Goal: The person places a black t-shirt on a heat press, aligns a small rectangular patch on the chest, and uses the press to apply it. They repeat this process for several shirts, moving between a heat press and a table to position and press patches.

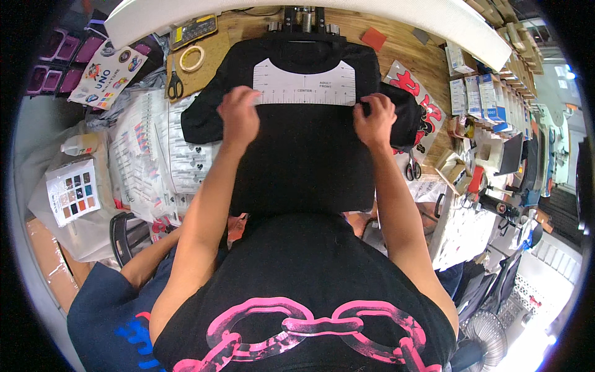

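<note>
1. Bright, mostly even light falls on the wooden workbench (pixel 396 53), its grain clearly readable.
2. Glare bleaches the lower right beside the pedestal fan (pixel 486 341).
3. The black T-shirt (pixel 304 155) reads very dark, with little fold detail.
4. Blur softens the left hand (pixel 240 121).
5. Fisheye distortion bows the white beam (pixel 149 22) into an arc; black vignetting fills the corners.

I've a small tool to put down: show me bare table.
Bare wood shows between the tan flat board and black metal fixture, beyond the black fabric shirt, and between the red-orange square sheet and white red-printed sheet. Crowded: left, clear plastic packs; right, white and blue cardboard boxes.
</note>
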`<control>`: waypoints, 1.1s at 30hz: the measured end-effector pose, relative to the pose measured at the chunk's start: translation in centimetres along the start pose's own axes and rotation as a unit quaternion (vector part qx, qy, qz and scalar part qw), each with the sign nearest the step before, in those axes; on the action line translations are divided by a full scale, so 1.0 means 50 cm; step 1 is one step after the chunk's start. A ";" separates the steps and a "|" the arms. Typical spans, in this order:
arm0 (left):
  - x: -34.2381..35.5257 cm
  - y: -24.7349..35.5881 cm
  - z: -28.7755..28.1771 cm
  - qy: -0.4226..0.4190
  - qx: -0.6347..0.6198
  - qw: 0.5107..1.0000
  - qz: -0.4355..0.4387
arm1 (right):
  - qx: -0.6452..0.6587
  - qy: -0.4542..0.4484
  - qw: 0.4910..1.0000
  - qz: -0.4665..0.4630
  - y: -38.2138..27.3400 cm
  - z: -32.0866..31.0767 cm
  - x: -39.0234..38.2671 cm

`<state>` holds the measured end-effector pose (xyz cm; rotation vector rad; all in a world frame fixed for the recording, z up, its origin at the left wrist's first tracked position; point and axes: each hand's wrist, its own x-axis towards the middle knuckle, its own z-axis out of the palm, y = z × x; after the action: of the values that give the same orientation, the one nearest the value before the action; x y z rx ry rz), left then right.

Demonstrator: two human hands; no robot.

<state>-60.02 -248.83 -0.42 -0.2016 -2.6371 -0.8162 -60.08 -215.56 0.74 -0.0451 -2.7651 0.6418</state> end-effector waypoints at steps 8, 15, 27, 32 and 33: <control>-0.173 -0.278 -0.026 -0.204 -0.208 0.809 -0.510 | 0.366 -0.303 0.683 0.555 0.255 0.047 -0.093; -0.123 -0.160 0.002 -0.157 -0.598 0.558 -0.553 | 0.587 -0.268 0.557 0.523 0.249 0.123 -0.104; -0.177 -0.270 0.013 0.077 -0.706 0.538 -0.454 | 0.526 -0.251 0.625 0.520 0.215 0.120 -0.149; -0.296 -0.440 -0.090 -0.097 -0.682 0.523 -0.503 | 0.577 -0.295 0.553 0.524 0.227 0.091 -0.170; -0.270 -0.396 -0.076 -0.080 -0.534 0.621 -0.568 | 0.554 -0.292 0.561 0.542 0.209 0.050 -0.176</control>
<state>-51.22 -267.63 -13.01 1.2816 -1.6960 -2.7400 -52.82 -208.10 -8.42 -1.5124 -1.7927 2.9521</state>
